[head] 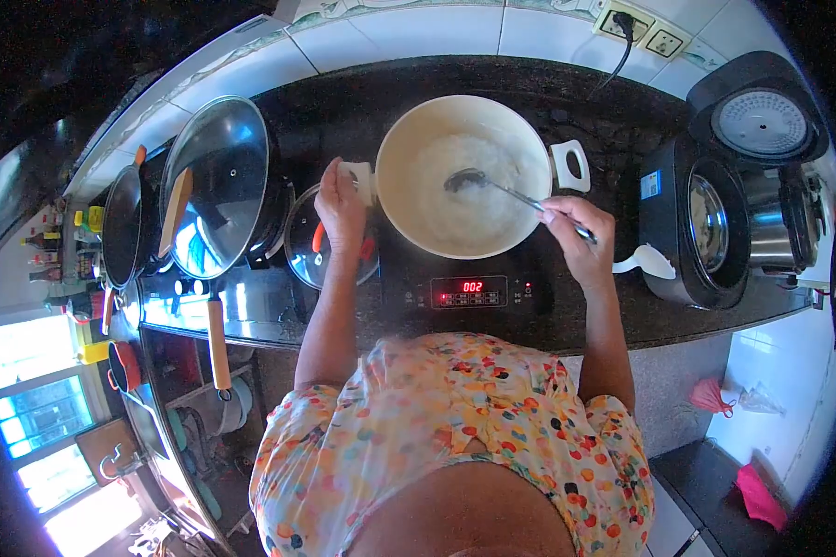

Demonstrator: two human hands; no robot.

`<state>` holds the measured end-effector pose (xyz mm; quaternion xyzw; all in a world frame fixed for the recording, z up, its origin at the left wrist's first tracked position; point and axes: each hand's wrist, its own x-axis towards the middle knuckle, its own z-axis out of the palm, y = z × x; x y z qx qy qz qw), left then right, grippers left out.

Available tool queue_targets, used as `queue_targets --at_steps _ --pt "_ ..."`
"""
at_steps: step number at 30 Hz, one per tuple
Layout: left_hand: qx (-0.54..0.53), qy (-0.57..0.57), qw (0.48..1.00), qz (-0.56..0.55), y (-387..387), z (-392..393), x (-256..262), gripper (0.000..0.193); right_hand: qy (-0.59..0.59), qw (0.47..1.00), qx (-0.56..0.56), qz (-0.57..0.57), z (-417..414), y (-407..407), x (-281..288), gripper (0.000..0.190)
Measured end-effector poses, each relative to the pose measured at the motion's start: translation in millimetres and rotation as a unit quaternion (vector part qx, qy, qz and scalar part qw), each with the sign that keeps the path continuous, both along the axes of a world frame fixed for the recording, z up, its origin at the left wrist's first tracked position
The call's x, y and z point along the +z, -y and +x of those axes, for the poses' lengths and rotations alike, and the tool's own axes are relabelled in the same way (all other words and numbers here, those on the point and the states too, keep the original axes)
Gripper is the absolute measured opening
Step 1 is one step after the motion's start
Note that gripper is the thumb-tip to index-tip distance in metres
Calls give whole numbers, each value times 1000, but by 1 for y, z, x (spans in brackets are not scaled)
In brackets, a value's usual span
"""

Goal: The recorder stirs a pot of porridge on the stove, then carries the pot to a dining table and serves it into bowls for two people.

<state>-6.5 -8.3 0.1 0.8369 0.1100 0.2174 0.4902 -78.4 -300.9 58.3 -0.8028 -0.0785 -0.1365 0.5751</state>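
Observation:
A cream-coloured two-handled pot [397,209] stands on a black induction cooktop [404,278] with a lit red display. Pale, whitish food [453,216], perhaps rice porridge, lies in the pot. My left hand [341,205] grips the pot's left handle [359,182]. In my right hand [582,230] is a metal spoon [512,195], held by its handle over the pot's right rim. The dark bowl of the spoon dips into the food near the pot's middle. Beside my left forearm lies a glass lid [299,244] with an orange knob, partly hidden by the arm.
To the right stand an open rice cooker [669,230], a white rice paddle [648,263] and a steel pot [773,230]. A wooden-handled pan [216,334] under a large glass lid [230,153] and a dark frying pan [122,230] crowd the left. A plugged-in cord [625,52] hangs behind.

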Motion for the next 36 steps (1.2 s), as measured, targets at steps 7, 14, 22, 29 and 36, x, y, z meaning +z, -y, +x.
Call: queue_targets --at_steps 7,14,22,29,36 --pt "-3 17 1000 16 -1 1 -3 29 29 999 -25 39 -3 10 7 11" --pt "-5 2 1000 -2 -2 2 -5 28 21 996 -58 66 -8 3 4 12" --pt "3 10 1000 20 -1 2 -1 28 6 994 -82 76 -11 2 4 12" --pt "8 15 999 29 -1 2 -2 28 17 991 -100 86 -10 0 1 12" --pt "1 15 1000 9 -4 4 -9 29 38 993 -99 45 -9 -1 2 12"
